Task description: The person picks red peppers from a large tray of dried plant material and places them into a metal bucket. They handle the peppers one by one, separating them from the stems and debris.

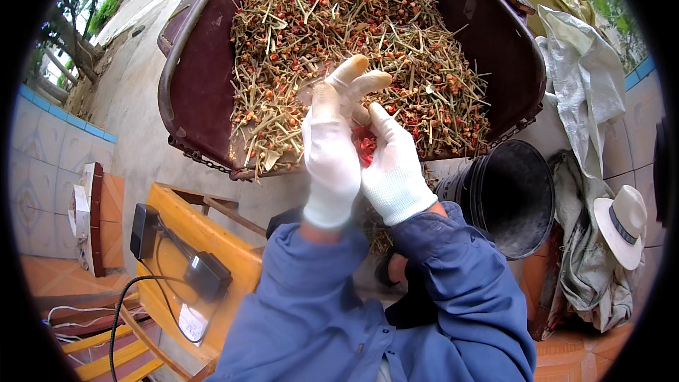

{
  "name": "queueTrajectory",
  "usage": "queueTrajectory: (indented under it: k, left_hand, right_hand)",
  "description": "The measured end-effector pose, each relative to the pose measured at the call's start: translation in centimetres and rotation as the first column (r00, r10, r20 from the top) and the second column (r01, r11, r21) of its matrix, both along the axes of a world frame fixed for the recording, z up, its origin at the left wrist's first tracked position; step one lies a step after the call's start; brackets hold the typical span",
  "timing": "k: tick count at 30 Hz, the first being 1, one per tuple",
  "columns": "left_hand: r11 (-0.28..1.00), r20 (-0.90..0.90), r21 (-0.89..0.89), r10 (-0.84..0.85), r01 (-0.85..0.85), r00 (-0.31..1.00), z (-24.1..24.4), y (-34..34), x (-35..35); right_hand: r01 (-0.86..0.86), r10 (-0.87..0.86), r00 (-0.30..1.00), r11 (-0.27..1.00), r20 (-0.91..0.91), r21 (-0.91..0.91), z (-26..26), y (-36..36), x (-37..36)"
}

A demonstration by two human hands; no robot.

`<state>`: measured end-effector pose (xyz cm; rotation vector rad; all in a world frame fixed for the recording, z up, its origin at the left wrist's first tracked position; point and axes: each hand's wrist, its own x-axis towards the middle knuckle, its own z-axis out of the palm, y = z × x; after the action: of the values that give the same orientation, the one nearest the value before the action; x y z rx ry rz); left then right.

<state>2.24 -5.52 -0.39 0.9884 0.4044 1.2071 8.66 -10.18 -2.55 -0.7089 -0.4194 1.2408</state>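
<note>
My left hand (337, 132), in a white knit glove with yellowish-brown fingertips, is raised with its fingers apart over the front of a heap of dry stalks with red and orange bits (339, 26). Close against it on the right, my right hand (392, 162), gloved likewise, is cupped with its fingers curled around red pieces (366, 147), which look like dried chilli or petals. The left palm is partly hidden, so I cannot tell whether anything lies in it. The heap fills the middle of a dark red metal cart bed (196, 58).
A black bucket (512, 199) lies tipped at the cart's right front corner. Sacks (583, 85) and a pale hat (620, 227) are at the right. Lower left stands a yellow wooden chair or bench (233, 244) bearing black adapters (207, 276) and cables. A chain (204, 162) edges the cart.
</note>
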Motion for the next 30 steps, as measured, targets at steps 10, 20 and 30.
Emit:
queueTrajectory:
  k: [10, 20, 30]
  left_hand:
    - [0.998, 0.132, 0.032, -0.053, 0.049, 0.99, 0.4, 0.3, -0.6]
    - [0.999, 0.206, -0.05, 0.014, -0.004, 0.979, 0.3, 1.7, -1.3]
    - [0.981, 0.291, -0.102, -0.132, 0.168, 0.948, 0.4, 1.7, -1.0]
  right_hand:
    - [-0.094, 0.019, 0.91, 0.982, -0.415, -0.161, -0.7, -2.1, 0.8]
    - [0.301, -0.287, 0.878, 0.953, -0.382, -0.026, 1.8, -11.0, 7.8]
    - [0.893, -0.217, 0.205, 0.441, 0.954, -0.091, -5.1, -22.7, 18.9]
